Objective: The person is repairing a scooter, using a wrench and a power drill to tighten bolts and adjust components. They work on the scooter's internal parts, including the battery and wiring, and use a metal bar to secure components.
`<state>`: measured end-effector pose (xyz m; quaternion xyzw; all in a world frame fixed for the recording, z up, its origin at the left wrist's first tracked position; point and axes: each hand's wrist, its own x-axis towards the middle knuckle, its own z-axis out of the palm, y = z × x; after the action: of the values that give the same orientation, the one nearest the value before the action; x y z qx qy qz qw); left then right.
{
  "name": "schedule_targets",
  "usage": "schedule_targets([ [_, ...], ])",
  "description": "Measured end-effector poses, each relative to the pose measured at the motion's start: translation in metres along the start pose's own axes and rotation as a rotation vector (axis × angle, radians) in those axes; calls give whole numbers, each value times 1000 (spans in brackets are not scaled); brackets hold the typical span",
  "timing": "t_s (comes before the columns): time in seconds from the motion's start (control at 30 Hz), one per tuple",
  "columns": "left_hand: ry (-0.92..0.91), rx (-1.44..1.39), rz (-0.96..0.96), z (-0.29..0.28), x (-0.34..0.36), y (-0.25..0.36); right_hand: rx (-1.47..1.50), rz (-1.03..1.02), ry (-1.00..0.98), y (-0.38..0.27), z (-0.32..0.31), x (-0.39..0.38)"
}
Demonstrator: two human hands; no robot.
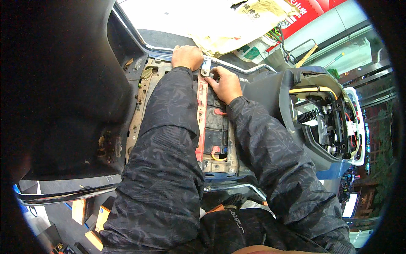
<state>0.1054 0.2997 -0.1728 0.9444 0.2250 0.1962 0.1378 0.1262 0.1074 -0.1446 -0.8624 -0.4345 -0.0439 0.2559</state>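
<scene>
A long red metal bar runs over the batteries in an open scooter floor compartment. At its far end stands a small silver-and-white metal piece with a round hole. My left hand is closed just left of this piece, at the compartment's far edge; its fingertips are hidden. My right hand is on the other side, fingers curled, thumb and forefinger tips against the bar's end and the metal piece. What lies inside its grip does not show. Red terminal covers sit on the batteries.
A chrome rail bends along the scooter's far side, another along the near side. The black seat base and an opened body section with a spring stand right. Orange-and-white boxes lie at lower left. A yellowish sack lies beyond.
</scene>
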Motion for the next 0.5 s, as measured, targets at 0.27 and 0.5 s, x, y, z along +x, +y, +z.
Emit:
schedule_targets([
  [0.27, 146, -20, 37, 21, 3, -12, -25, -79, 77, 12, 10, -1],
  [0.5, 218, -20, 19, 19, -9, -14, -35, 134, 216, -34, 5, -13],
])
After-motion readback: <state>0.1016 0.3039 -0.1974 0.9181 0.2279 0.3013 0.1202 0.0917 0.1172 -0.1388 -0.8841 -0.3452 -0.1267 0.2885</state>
